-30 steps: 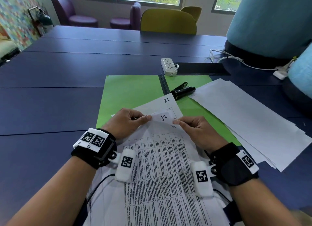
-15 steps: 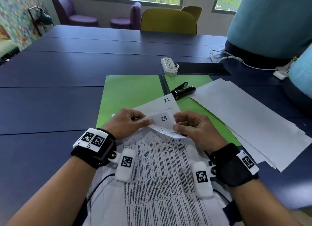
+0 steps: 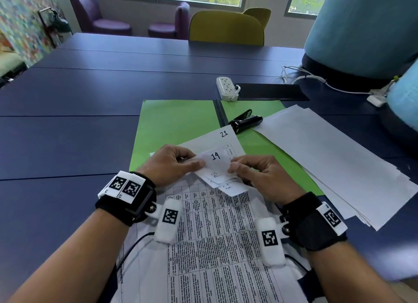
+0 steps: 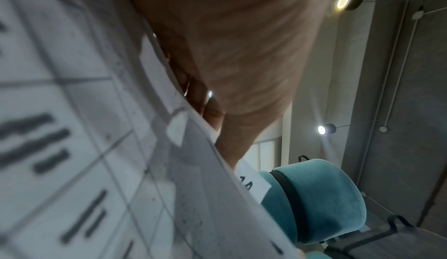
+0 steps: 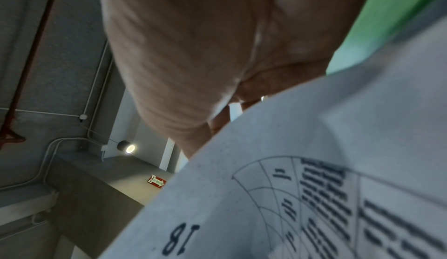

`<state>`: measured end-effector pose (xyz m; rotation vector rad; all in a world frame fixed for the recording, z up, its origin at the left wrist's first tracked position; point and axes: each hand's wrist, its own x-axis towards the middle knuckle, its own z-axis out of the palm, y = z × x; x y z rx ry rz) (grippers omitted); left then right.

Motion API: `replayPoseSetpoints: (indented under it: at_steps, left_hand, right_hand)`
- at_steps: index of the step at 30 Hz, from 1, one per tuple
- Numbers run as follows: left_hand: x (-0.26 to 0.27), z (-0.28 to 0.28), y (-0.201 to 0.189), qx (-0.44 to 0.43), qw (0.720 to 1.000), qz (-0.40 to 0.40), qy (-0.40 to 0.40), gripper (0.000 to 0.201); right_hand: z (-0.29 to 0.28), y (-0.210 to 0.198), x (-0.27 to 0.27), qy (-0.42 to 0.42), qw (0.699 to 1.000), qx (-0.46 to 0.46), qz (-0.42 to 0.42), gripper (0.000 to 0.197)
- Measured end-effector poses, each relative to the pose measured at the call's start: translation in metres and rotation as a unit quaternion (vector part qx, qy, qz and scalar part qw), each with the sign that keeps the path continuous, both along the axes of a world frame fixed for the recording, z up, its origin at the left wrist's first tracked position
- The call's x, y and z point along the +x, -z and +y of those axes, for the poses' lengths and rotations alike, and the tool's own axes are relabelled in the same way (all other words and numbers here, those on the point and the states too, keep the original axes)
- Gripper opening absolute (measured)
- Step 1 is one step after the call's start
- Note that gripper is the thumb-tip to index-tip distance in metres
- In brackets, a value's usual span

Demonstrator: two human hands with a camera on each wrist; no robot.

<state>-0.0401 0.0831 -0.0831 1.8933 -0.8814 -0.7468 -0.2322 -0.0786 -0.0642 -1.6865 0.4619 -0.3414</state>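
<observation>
paper stack (image 3: 216,167): flipped corner now reads 19, was 29; sheet (image 3: 214,142) behind reads 21; left hand (image 3: 172,164), right hand (image 3: 260,176) fingers pinch corners.

Left of the folder (image 3: 176,126), bare table (image 3: 67,144) is seen from near edge to far edge; a hand could be passed there unhindered. The far part of the folder's left leaf is uncovered.

The right side is obstructed. A stapler (image 3: 245,121) lies on the folder's right leaf, just beyond the sheets (image 3: 214,234). A paper stack (image 3: 339,167) is spread from beside the stapler toward the near right.

Behind the folder, a power strip (image 3: 226,88) and a black slab (image 3: 271,92) are set side by side, with a cable (image 3: 316,78) trailing rightward. A teal chair (image 3: 362,31) rises at the far right.

The near middle is taken up by the sheets, pinched at their far corners by the left hand (image 3: 172,164) and right hand (image 3: 260,176).
</observation>
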Motion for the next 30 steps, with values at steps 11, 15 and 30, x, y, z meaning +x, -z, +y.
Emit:
replayPoseSetpoints:
  at_steps: [11,15,30]
  left_hand:
    - [0.0013,-0.0021,0.0053,-0.029,0.999,-0.013,-0.008,0.044]
    - [0.0008,-0.0031,0.0072,-0.08,0.994,0.074,-0.017,0.06]
    - [0.0004,-0.0016,0.0025,-0.021,1.0,0.019,-0.005,0.021]
  right_hand:
    - [0.0005,0.0017,0.0004,-0.016,0.998,-0.055,-0.004,0.02]
    - [-0.0005,0.0006,0.0006,-0.047,0.995,-0.084,0.025,0.008]
    - [-0.0039,0.006,-0.0009,-0.026,0.998,-0.06,0.016,0.026]
